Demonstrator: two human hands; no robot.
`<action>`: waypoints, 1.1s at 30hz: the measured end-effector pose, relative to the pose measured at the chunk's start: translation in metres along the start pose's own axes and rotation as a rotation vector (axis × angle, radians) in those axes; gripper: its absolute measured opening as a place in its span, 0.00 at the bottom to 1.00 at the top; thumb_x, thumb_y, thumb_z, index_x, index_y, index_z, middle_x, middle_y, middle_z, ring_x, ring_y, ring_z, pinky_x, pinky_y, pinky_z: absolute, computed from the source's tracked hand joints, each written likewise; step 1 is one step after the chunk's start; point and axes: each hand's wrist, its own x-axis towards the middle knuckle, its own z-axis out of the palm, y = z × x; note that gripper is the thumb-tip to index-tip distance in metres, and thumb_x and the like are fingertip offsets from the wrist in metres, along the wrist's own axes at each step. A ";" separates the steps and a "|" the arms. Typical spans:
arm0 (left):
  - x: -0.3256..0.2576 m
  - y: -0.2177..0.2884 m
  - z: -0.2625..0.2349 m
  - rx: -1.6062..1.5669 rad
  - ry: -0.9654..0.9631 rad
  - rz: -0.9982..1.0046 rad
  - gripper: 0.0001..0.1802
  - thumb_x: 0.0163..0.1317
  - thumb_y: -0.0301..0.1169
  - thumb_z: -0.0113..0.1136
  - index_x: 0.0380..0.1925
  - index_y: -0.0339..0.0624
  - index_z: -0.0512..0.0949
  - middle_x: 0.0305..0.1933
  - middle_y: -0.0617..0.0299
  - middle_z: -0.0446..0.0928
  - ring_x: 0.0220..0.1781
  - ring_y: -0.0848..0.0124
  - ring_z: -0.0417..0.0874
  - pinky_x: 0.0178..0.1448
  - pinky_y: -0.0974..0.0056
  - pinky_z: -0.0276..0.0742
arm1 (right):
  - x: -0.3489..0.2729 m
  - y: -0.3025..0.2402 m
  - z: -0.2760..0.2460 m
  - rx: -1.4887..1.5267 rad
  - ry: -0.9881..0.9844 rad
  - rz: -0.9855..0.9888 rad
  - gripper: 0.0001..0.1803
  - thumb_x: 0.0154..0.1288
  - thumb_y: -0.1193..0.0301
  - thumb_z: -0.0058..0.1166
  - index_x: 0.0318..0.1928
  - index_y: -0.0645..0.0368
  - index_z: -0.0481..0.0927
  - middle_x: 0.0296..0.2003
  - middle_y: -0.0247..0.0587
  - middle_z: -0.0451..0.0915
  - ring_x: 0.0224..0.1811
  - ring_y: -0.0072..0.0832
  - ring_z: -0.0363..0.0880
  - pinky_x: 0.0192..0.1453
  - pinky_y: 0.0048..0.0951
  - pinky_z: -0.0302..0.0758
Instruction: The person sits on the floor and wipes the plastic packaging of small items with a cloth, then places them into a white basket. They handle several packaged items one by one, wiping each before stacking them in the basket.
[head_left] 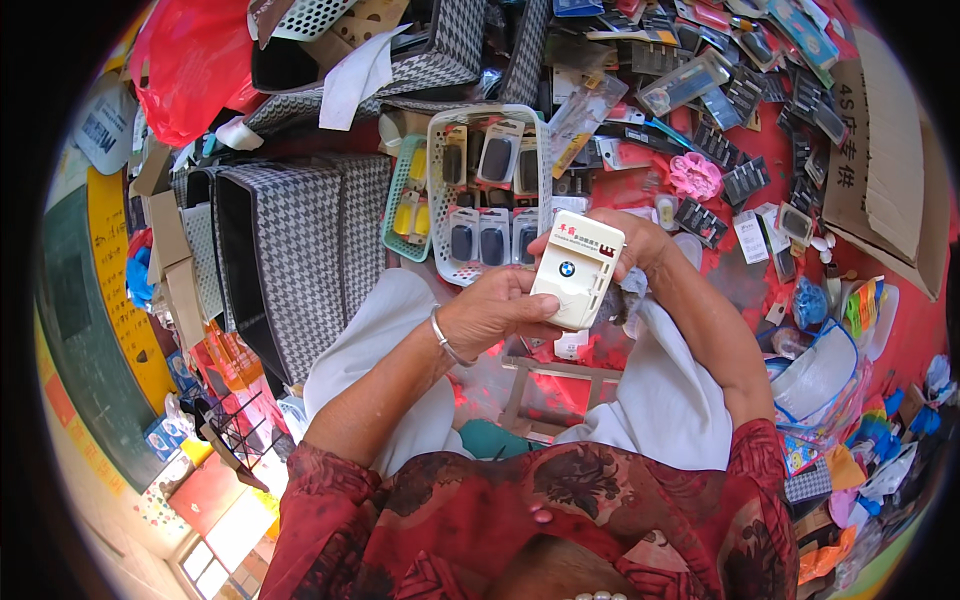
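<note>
In front of my lap, both hands hold a cream-white plastic gadget (572, 290), a flat box with a round blue-and-white emblem, printed lettering and slots along one side. My left hand (500, 312) grips its lower left, thumb on the front face; a metal bangle circles that wrist. My right hand (640, 240) closes around its upper right edge, partly behind it. Just beyond stands a white plastic basket (437, 150) with several blister-packed dark oval items (497, 155). A green basket (392, 190) beside it holds yellow-and-black items (404, 218).
Houndstooth-patterned boxes (300, 260) stand at the left, below a red plastic bag (195, 65). Small packaged goods (740, 110) are scattered over the red floor covering at the far right, with a pink flower-shaped item (695, 176). A cardboard box (885, 170) and plastic bags (820, 375) lie farther right.
</note>
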 end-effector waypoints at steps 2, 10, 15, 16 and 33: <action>-0.001 0.000 0.002 0.036 0.013 0.022 0.28 0.53 0.37 0.61 0.50 0.30 0.67 0.48 0.54 0.73 0.49 0.66 0.76 0.54 0.62 0.72 | -0.001 0.001 -0.001 -0.031 0.013 -0.004 0.47 0.28 0.68 0.71 0.55 0.71 0.65 0.56 0.54 0.66 0.57 0.39 0.66 0.63 0.35 0.59; -0.001 -0.003 0.004 0.098 0.099 0.033 0.26 0.54 0.35 0.59 0.49 0.30 0.67 0.48 0.54 0.73 0.49 0.68 0.76 0.56 0.66 0.69 | -0.003 0.005 -0.005 -0.087 0.127 0.006 0.49 0.26 0.64 0.70 0.55 0.70 0.66 0.54 0.50 0.68 0.55 0.36 0.69 0.62 0.32 0.59; -0.002 -0.002 0.005 0.091 0.095 0.036 0.25 0.55 0.35 0.58 0.49 0.29 0.67 0.47 0.53 0.73 0.49 0.67 0.76 0.55 0.65 0.71 | -0.003 0.009 -0.005 -0.037 0.162 -0.008 0.48 0.27 0.64 0.69 0.55 0.69 0.66 0.54 0.49 0.69 0.56 0.36 0.69 0.62 0.30 0.59; -0.003 -0.002 0.005 0.092 0.096 0.038 0.25 0.55 0.35 0.59 0.49 0.29 0.67 0.47 0.53 0.73 0.49 0.67 0.76 0.55 0.64 0.71 | -0.003 0.010 -0.006 -0.040 0.158 -0.010 0.48 0.27 0.64 0.69 0.55 0.69 0.66 0.54 0.49 0.69 0.55 0.36 0.69 0.62 0.31 0.59; -0.005 -0.002 0.010 0.080 0.087 0.060 0.24 0.53 0.31 0.60 0.48 0.31 0.68 0.46 0.54 0.74 0.49 0.69 0.76 0.55 0.64 0.71 | 0.000 0.008 -0.001 -0.061 0.135 -0.008 0.49 0.27 0.61 0.72 0.54 0.69 0.66 0.52 0.49 0.71 0.54 0.35 0.70 0.61 0.32 0.62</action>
